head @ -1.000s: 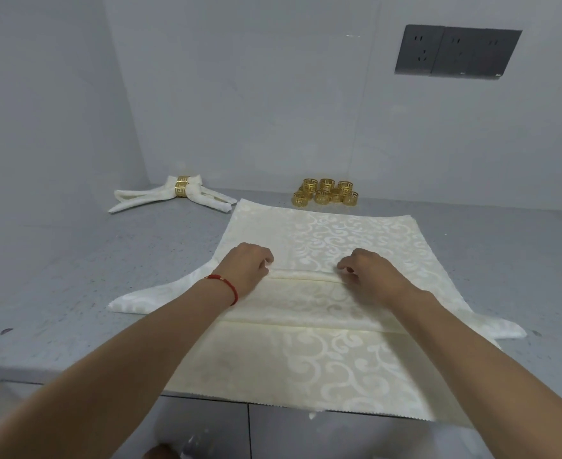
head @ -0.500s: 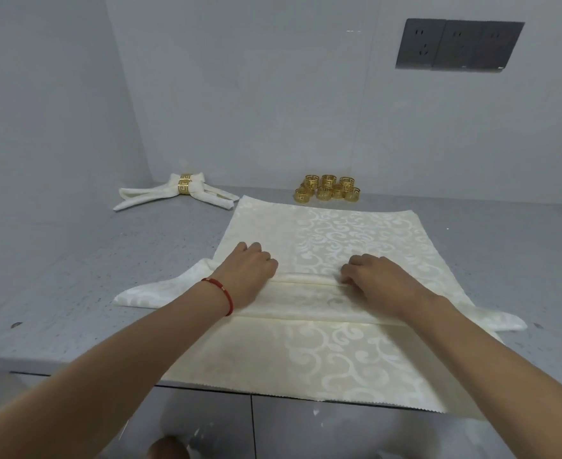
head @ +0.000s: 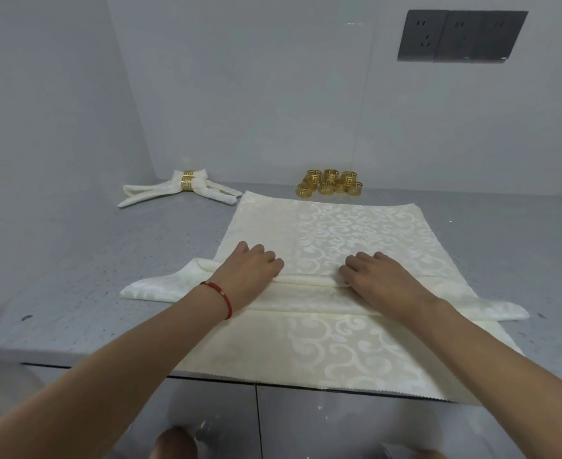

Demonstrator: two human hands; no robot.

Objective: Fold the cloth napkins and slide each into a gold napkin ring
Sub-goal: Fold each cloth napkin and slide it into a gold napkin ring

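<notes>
Both hands, left (head: 251, 271) and right (head: 377, 276), flatter than before, fingers seemingly pinching the napkin (head: 355, 233) pleat, shifted slightly forward.

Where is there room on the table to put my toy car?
Bare grey table lies left of the spread napkin, in front of the finished ringed napkins. More shows right of the napkin. It is crowded at the back by the gold rings and where both hands work.
</notes>
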